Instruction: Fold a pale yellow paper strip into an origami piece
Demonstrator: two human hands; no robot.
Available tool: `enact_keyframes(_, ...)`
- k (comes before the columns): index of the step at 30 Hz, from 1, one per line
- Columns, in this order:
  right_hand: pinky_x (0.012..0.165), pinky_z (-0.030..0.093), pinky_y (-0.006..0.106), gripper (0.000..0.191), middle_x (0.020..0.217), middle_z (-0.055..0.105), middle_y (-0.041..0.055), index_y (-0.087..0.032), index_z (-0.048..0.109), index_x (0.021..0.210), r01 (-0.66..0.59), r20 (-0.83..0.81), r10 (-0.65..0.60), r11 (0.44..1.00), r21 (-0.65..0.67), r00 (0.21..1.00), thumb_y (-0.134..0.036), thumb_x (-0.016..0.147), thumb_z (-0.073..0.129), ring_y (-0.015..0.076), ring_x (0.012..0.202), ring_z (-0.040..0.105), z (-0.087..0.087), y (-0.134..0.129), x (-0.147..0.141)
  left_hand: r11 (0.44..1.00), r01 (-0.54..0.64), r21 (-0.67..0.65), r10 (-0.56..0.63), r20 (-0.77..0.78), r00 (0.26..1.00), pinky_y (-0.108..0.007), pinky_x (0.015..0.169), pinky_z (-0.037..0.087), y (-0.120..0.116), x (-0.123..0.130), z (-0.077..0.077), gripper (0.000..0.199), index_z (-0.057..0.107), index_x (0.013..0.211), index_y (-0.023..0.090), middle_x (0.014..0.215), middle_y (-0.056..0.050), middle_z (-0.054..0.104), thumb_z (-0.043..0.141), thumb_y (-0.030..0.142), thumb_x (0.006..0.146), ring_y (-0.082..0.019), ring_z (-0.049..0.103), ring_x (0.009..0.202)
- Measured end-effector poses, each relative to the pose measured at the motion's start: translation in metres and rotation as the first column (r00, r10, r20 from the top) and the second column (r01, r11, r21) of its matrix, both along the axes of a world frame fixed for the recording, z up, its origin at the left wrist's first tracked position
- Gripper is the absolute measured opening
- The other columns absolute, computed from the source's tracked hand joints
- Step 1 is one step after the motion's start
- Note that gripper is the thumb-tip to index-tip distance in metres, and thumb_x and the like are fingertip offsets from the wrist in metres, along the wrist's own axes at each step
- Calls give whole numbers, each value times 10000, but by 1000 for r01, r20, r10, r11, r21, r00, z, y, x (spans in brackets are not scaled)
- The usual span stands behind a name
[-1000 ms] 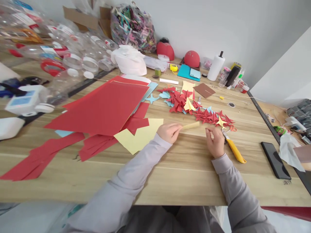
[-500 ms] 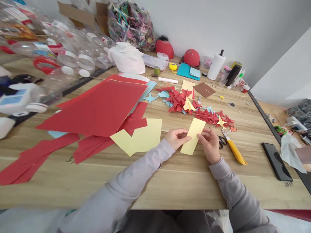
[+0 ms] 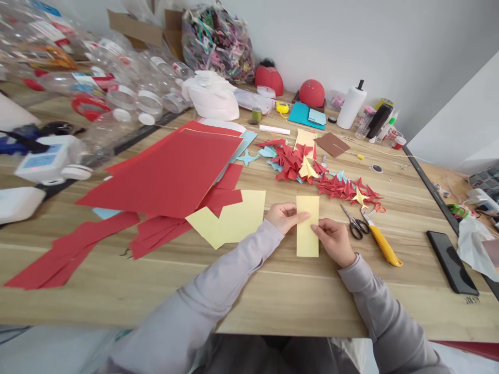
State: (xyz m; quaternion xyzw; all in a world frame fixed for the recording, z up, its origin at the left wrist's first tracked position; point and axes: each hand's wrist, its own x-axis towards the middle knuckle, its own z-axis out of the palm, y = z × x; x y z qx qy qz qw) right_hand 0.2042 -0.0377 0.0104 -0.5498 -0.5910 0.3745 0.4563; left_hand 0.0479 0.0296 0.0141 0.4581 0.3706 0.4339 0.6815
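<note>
A narrow strip of pale yellow paper [image 3: 307,234] lies flat and straight on the wooden table [image 3: 273,296], just in front of the folded paper stars. My left hand [image 3: 284,217] pinches its left edge near the top. My right hand [image 3: 333,241] holds its right edge a little lower. Just left of my left hand lies a cut sheet of the same yellow paper [image 3: 230,218]. To the right of my right hand are orange-handled scissors [image 3: 355,226] and a yellow utility knife [image 3: 384,245].
Red folded stars [image 3: 292,162] and large red card sheets [image 3: 163,174] cover the table's middle and left. A black phone [image 3: 452,262] lies near the right edge. Clear plastic bottles [image 3: 136,98] crowd the back left, and a paper towel roll [image 3: 351,106] stands at the back.
The yellow strip has turned from a slanted hold to straight and now lies lower, against the table. Both hands have moved slightly apart along its edges, and the scissors show fully.
</note>
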Motion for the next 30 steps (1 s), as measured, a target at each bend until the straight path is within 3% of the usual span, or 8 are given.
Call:
enact_keyframes(3,484,321,236,300,534,504,-23,-169,560,599,-64,58,66,998,-27,996,-401,780,615,93,500,407,1,-2,-1,998,-58,-24,58,14,998,-314,657,540,0,1,4,443,728,703,119,704,-61,729,859,430,417,-181,654,643)
enact_keyframes(8,496,323,240,318,548,489,-25,-173,546,603,-95,23,96,994,-56,995,-428,782,607,95,510,393,-2,-2,-1,995,-49,-88,51,26,998,-335,684,537,-2,0,6,462,733,684,118,694,-66,726,859,456,396,-189,654,635)
enact_keyframes(19,502,335,238,340,540,487,-29,-175,541,586,-135,38,137,990,-36,990,-439,788,611,93,514,401,-2,-1,2,977,9,-215,33,193,981,-279,568,485,-1,-1,6,459,675,581,118,570,-34,661,834,523,433,-158,610,549)
enact_keyframes(23,494,379,239,297,561,554,-9,-174,591,633,-105,28,105,994,-21,994,-425,789,615,104,517,462,-2,-1,2,980,5,-200,44,238,970,-282,566,492,0,0,9,474,676,602,116,582,-37,664,836,525,424,-166,615,564)
enact_keyframes(25,519,426,253,216,625,619,16,-178,647,725,-54,53,52,997,48,997,-384,789,626,122,548,518,-1,0,3,983,-27,-180,74,259,963,-274,573,503,2,-1,9,450,678,613,121,619,-36,677,840,503,438,-161,621,595)
enact_keyframes(27,582,467,279,132,706,661,37,-192,671,793,15,137,-44,979,203,990,-313,801,619,144,614,566,1,1,6,983,-74,-167,117,264,957,-253,559,505,5,-3,9,427,686,651,126,691,-46,696,838,480,467,-160,630,642)
enact_keyframes(30,710,484,335,113,793,682,54,-214,682,801,103,303,-283,862,496,910,-217,830,573,178,752,606,3,2,11,977,-105,-185,150,249,957,-246,563,521,10,-6,9,418,697,786,132,868,-80,709,784,484,576,-166,647,727)
